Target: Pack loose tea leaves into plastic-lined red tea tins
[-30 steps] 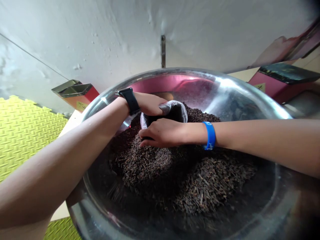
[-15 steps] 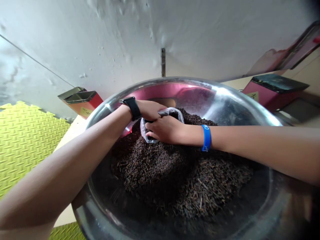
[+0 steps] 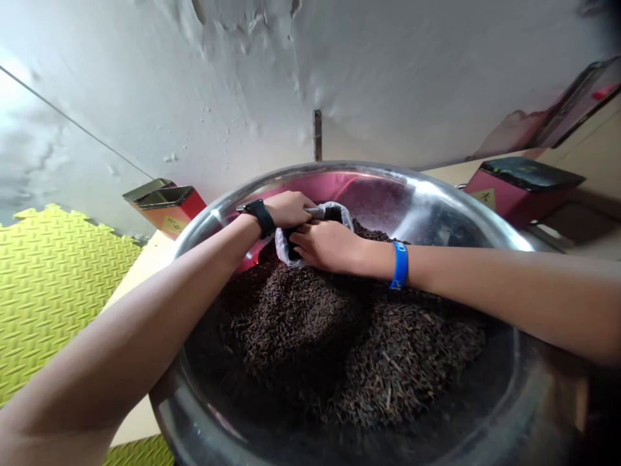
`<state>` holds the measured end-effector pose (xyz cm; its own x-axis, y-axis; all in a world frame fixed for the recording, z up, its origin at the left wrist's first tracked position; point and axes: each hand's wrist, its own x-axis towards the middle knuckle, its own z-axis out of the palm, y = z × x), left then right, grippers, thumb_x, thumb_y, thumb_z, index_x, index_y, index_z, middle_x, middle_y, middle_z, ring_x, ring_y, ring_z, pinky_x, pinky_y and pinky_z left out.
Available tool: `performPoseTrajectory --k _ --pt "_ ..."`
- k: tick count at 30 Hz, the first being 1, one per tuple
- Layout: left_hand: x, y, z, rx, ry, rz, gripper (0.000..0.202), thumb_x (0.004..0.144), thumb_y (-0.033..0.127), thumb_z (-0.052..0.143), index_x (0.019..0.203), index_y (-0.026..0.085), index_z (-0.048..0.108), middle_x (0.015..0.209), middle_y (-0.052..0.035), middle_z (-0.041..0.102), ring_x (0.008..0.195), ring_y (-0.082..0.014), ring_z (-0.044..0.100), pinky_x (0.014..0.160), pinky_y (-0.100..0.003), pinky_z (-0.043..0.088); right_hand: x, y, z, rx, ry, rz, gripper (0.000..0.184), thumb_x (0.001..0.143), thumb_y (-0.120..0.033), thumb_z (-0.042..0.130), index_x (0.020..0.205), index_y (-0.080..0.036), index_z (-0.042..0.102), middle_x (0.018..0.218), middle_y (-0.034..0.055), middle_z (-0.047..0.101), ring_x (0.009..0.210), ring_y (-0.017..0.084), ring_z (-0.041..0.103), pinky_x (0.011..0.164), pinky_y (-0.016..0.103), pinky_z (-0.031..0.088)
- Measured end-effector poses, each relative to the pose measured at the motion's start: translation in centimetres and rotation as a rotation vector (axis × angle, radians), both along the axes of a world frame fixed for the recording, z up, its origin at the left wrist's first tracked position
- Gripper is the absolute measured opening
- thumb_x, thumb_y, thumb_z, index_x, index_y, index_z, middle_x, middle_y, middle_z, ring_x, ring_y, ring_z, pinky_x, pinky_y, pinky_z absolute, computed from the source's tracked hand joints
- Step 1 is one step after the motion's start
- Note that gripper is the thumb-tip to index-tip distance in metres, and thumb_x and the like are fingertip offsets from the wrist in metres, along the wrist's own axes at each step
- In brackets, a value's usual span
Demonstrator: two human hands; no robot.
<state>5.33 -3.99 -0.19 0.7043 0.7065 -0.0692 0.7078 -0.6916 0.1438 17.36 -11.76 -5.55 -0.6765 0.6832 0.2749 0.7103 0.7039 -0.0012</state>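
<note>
A clear plastic bag [image 3: 282, 248] stands open-mouthed among dark loose tea leaves [image 3: 301, 317] in a large shiny metal basin [image 3: 485, 213]. My left hand [image 3: 290, 208], below a black watch, is closed on the bag's far-left rim; its fingertips are partly hidden. From the right, my right hand [image 3: 330, 246], with a blue wristband, lies across the mouth of the bag. Its fingers are slightly apart and reach inside over the dark contents. Part of the bag is covered by this hand, so I cannot see how full it is.
An open red tin [image 3: 179, 210] stands left of the basin, and a dark-topped red tin [image 3: 514, 194] stands to the right. A pale table surface [image 3: 140, 272] shows beneath. Behind rises a peeling wall [image 3: 242, 84]; yellow foam mat [image 3: 58, 278] covers the floor at left.
My view has shifted slightly, so the basin sits a little lower. The right hand's fingers have moved slightly within the bag's mouth; the left hand stays at the rim.
</note>
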Motion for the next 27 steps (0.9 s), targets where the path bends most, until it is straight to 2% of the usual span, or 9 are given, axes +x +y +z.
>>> performPoseTrajectory --k 3,6,12,19,27 --pt "-0.3 0.5 -0.2 0.038 -0.033 0.054 0.027 0.071 0.031 0.043 0.082 0.020 0.065 0.075 -0.0018 0.063 0.067 -0.0151 0.051 0.058 -0.026 0.034 -0.1 -0.5 1.0 0.104 -0.007 -0.008 0.035 0.088 -0.027 0.028 0.095 -0.011 0.059 0.093 0.0132 0.059 0.083 0.018 0.051 0.068 0.031 0.034" --pt "-0.4 0.5 -0.4 0.052 -0.035 0.055 0.031 0.075 0.034 0.040 0.083 0.018 0.065 0.076 -0.0015 0.062 0.068 -0.0144 0.048 0.061 -0.028 0.033 -0.4 -0.6 1.3 0.085 -0.011 -0.004 0.036 0.088 -0.031 0.030 0.092 -0.011 0.060 0.092 0.0125 0.060 0.080 0.017 0.052 0.066 0.031 0.033" --pt "-0.3 0.0 -0.3 0.015 -0.031 0.023 0.031 0.077 0.031 0.040 0.089 0.016 0.064 0.083 -0.0023 0.063 0.070 -0.0140 0.047 0.063 -0.027 0.034 0.0 -0.2 0.5 -0.031 0.011 -0.016 0.040 0.086 -0.043 0.033 0.085 -0.012 0.059 0.087 0.0100 0.061 0.074 0.015 0.052 0.065 0.029 0.033" --pt "-0.3 0.1 -0.3 0.011 -0.034 0.025 0.030 0.074 0.034 0.040 0.086 0.022 0.065 0.079 -0.0011 0.064 0.068 -0.0154 0.050 0.060 -0.027 0.034 -0.7 -0.9 -0.4 0.116 0.031 0.047 0.038 0.087 -0.041 0.031 0.088 -0.013 0.057 0.089 0.0095 0.057 0.084 0.017 0.048 0.073 0.031 0.033" --pt "-0.2 0.3 -0.5 0.012 -0.017 -0.010 0.030 0.070 0.031 0.041 0.088 0.023 0.065 0.081 -0.0023 0.064 0.069 -0.0167 0.052 0.058 -0.026 0.034 -0.9 -0.9 -0.7 0.056 -0.015 0.044 0.039 0.086 -0.045 0.033 0.091 -0.014 0.057 0.087 0.0094 0.057 0.080 0.017 0.049 0.072 0.031 0.033"
